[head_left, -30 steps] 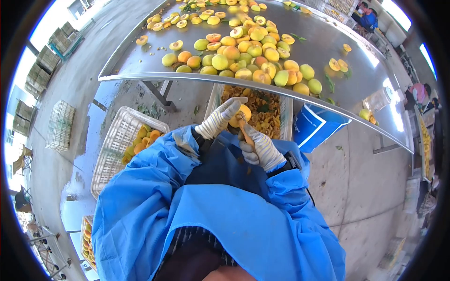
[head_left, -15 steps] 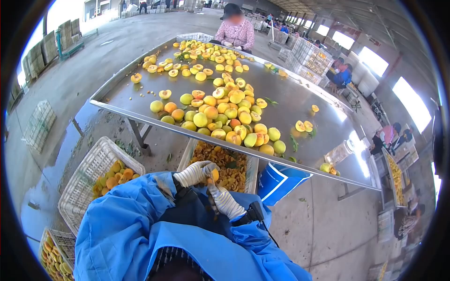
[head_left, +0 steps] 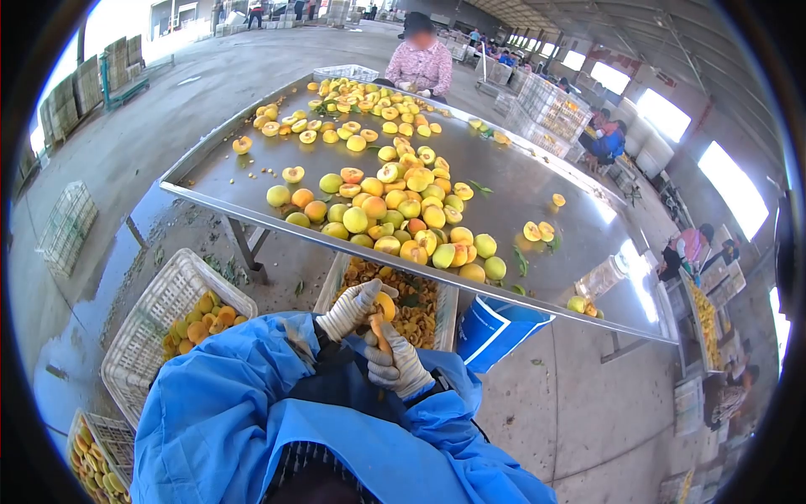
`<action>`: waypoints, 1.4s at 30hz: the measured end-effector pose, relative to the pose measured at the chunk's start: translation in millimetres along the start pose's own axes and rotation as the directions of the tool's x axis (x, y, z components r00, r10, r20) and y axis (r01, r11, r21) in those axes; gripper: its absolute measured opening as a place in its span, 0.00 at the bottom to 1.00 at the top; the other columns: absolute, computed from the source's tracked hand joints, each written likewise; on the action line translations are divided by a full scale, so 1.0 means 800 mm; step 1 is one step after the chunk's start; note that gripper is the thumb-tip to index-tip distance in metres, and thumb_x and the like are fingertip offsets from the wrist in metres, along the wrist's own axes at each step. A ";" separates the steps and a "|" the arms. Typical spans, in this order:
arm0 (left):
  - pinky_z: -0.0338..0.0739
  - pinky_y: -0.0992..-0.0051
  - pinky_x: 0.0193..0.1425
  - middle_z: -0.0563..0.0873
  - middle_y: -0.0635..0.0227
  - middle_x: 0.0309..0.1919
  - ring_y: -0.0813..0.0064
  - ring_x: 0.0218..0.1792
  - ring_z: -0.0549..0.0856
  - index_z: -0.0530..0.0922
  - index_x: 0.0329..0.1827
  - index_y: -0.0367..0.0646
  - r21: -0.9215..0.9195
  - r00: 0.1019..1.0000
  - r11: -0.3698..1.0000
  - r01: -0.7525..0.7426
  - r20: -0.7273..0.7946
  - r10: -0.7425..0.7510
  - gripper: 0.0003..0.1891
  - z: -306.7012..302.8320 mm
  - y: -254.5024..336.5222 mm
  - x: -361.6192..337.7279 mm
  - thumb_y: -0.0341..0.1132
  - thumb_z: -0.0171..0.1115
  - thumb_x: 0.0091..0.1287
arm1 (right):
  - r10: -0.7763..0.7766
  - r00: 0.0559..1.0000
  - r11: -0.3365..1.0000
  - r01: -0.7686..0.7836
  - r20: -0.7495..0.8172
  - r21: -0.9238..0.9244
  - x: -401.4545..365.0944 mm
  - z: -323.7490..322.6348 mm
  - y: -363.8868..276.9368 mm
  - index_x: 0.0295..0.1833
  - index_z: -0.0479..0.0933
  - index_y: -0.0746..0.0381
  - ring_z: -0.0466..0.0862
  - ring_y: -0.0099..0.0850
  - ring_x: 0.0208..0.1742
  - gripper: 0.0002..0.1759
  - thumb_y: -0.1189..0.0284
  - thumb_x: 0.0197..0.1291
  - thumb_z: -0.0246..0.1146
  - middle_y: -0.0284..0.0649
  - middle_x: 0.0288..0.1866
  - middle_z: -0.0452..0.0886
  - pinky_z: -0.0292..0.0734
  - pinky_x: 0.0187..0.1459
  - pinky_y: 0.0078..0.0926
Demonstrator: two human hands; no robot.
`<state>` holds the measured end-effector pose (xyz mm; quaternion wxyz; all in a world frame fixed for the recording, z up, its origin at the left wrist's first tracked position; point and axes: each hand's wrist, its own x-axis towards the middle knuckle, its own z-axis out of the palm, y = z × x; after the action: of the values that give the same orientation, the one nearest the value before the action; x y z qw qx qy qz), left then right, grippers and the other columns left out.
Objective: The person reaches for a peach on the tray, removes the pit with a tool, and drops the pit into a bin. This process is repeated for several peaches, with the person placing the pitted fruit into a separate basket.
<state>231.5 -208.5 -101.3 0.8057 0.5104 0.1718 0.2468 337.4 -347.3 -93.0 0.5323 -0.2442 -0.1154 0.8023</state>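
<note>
My left hand, in a pale striped work glove, is closed around a cut yellow peach. Just below it, my gloved right hand is wrapped round a slim orange-brown hand tool, whose upper end meets the peach. The tool's working tip is hidden by fruit and fingers. Both hands are over a pale plastic crate of orange-brown fruit scraps. Beyond them, whole and halved peaches are heaped on a metal table.
A white crate of fruit stands at my left, with another crate nearer me. A blue bucket is under the table's front edge. Across the table sits a person in a pink patterned top. Stacked crates stand farther back.
My right hand has turned, and more of the orange-brown tool shows above its fist. The peach in my left hand now shows a larger face. The view has shifted slightly.
</note>
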 end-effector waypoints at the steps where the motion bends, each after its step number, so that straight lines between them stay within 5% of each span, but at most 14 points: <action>1: 0.80 0.77 0.43 0.85 0.65 0.38 0.77 0.38 0.84 0.78 0.56 0.38 -0.044 1.000 0.999 0.005 -0.002 -0.005 0.37 0.000 -0.003 0.003 0.67 0.56 0.66 | -0.023 1.000 1.000 0.023 0.000 0.015 0.005 -0.002 0.000 0.42 0.73 0.55 0.61 0.18 0.08 0.22 0.46 0.70 0.54 0.26 0.15 0.63 0.56 0.10 0.17; 7: 0.80 0.77 0.45 0.84 0.67 0.44 0.78 0.42 0.83 0.76 0.61 0.40 -0.060 0.983 0.989 -0.136 -0.135 0.127 0.34 -0.009 -0.011 0.027 0.64 0.55 0.69 | -0.169 0.986 0.986 0.168 0.016 0.021 -0.015 0.015 -0.024 0.42 0.73 0.56 0.61 0.18 0.09 0.22 0.46 0.70 0.55 0.27 0.17 0.65 0.55 0.10 0.16; 8: 0.80 0.79 0.44 0.84 0.69 0.44 0.78 0.40 0.83 0.77 0.60 0.41 -0.024 0.965 0.980 -0.198 -0.178 0.191 0.32 -0.020 -0.013 0.030 0.62 0.55 0.70 | -0.238 0.971 0.969 0.236 -0.019 -0.074 -0.021 0.016 -0.031 0.44 0.74 0.56 0.62 0.19 0.09 0.23 0.46 0.70 0.54 0.28 0.18 0.66 0.56 0.11 0.16; 10: 0.80 0.77 0.52 0.84 0.69 0.46 0.77 0.45 0.83 0.76 0.61 0.41 0.061 0.984 0.997 0.043 -0.175 -0.032 0.32 -0.016 0.037 -0.002 0.61 0.54 0.71 | -0.316 0.922 0.888 0.204 -0.224 -0.413 -0.025 0.005 -0.044 0.49 0.72 0.58 0.65 0.20 0.10 0.27 0.43 0.67 0.57 0.29 0.19 0.68 0.60 0.11 0.18; 11: 0.79 0.76 0.54 0.84 0.68 0.47 0.77 0.47 0.83 0.76 0.62 0.41 0.027 0.982 0.997 0.074 -0.176 -0.068 0.31 -0.022 0.042 -0.007 0.61 0.54 0.71 | -0.447 0.840 0.751 0.166 -0.308 -0.639 -0.021 -0.004 -0.045 0.50 0.72 0.58 0.68 0.21 0.11 0.29 0.42 0.66 0.58 0.30 0.19 0.68 0.63 0.12 0.19; 14: 0.78 0.76 0.58 0.83 0.66 0.51 0.75 0.51 0.82 0.75 0.64 0.41 -0.035 0.989 0.997 0.064 -0.131 -0.068 0.31 -0.029 0.039 -0.005 0.60 0.54 0.72 | -0.580 0.730 0.565 0.041 -0.361 -0.824 -0.012 -0.016 -0.039 0.50 0.72 0.56 0.68 0.21 0.12 0.24 0.46 0.69 0.57 0.30 0.20 0.69 0.64 0.12 0.20; 16: 0.78 0.75 0.59 0.82 0.65 0.53 0.75 0.53 0.82 0.73 0.66 0.40 -0.033 0.995 0.998 -0.057 -0.084 0.054 0.32 -0.033 0.023 0.004 0.60 0.54 0.72 | -0.755 0.650 0.183 0.074 -0.092 -0.980 0.009 -0.043 -0.035 0.50 0.71 0.57 0.67 0.20 0.12 0.24 0.47 0.69 0.57 0.29 0.19 0.68 0.63 0.12 0.20; 18: 0.77 0.74 0.59 0.81 0.65 0.53 0.74 0.53 0.82 0.70 0.68 0.39 -0.062 0.998 0.998 -0.014 -0.068 0.010 0.34 -0.025 0.021 0.001 0.60 0.52 0.73 | -0.728 0.682 0.193 0.100 -0.075 -0.976 0.015 -0.054 -0.028 0.49 0.71 0.58 0.68 0.21 0.12 0.23 0.48 0.69 0.58 0.30 0.19 0.68 0.63 0.13 0.21; 21: 0.77 0.74 0.60 0.81 0.64 0.53 0.74 0.53 0.81 0.68 0.69 0.38 -0.116 0.998 0.993 -0.036 0.055 0.042 0.34 -0.016 0.009 0.007 0.59 0.52 0.73 | -0.452 0.818 0.671 0.049 -0.356 -0.740 0.006 0.001 -0.024 0.45 0.74 0.61 0.72 0.26 0.14 0.22 0.51 0.69 0.58 0.36 0.21 0.72 0.65 0.17 0.28; 26: 0.78 0.74 0.58 0.81 0.64 0.53 0.76 0.51 0.82 0.68 0.69 0.38 -0.003 0.999 0.999 -0.040 0.010 0.040 0.34 -0.007 -0.001 0.007 0.59 0.53 0.73 | -0.638 0.769 0.155 0.079 -0.039 -0.985 0.025 -0.048 -0.010 0.51 0.75 0.64 0.81 0.43 0.30 0.22 0.54 0.70 0.58 0.48 0.30 0.79 0.75 0.34 0.36; 28: 0.77 0.75 0.58 0.80 0.65 0.53 0.77 0.52 0.80 0.71 0.67 0.39 0.026 0.999 0.999 -0.046 -0.001 0.046 0.33 -0.006 -0.004 0.007 0.60 0.51 0.73 | -0.638 0.769 0.067 0.092 0.028 -0.993 0.023 -0.048 -0.008 0.49 0.74 0.62 0.78 0.31 0.25 0.22 0.53 0.69 0.59 0.38 0.25 0.76 0.74 0.29 0.30; 34: 0.74 0.77 0.61 0.79 0.67 0.55 0.79 0.56 0.77 0.71 0.67 0.41 0.130 0.990 0.984 -0.122 -0.057 0.130 0.31 -0.020 -0.011 0.014 0.59 0.49 0.75 | -0.553 0.832 -0.259 -0.220 -0.042 -0.941 -0.006 -0.016 -0.028 0.52 0.75 0.63 0.81 0.57 0.47 0.23 0.53 0.67 0.58 0.59 0.42 0.83 0.76 0.49 0.50; 35: 0.74 0.77 0.60 0.79 0.68 0.55 0.79 0.55 0.77 0.71 0.67 0.42 0.132 0.983 0.979 -0.158 -0.071 0.168 0.31 -0.024 -0.012 0.017 0.58 0.49 0.75 | -0.607 0.793 -0.373 -0.232 0.047 -0.898 -0.011 -0.019 -0.026 0.49 0.75 0.64 0.83 0.56 0.41 0.24 0.51 0.66 0.58 0.58 0.37 0.83 0.78 0.44 0.50; 42: 0.73 0.74 0.64 0.79 0.67 0.57 0.77 0.56 0.78 0.71 0.67 0.41 0.059 0.994 0.992 -0.112 -0.005 0.112 0.29 -0.018 -0.007 0.013 0.56 0.48 0.76 | -0.752 0.655 -0.345 -0.294 0.075 -0.892 0.010 -0.001 -0.021 0.46 0.74 0.63 0.82 0.56 0.34 0.22 0.53 0.67 0.59 0.55 0.28 0.81 0.75 0.36 0.51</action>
<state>233.8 -194.2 -112.7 0.7745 0.5414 0.1535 0.2888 349.1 -333.0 -88.5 0.2927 -0.7696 -0.5632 0.0697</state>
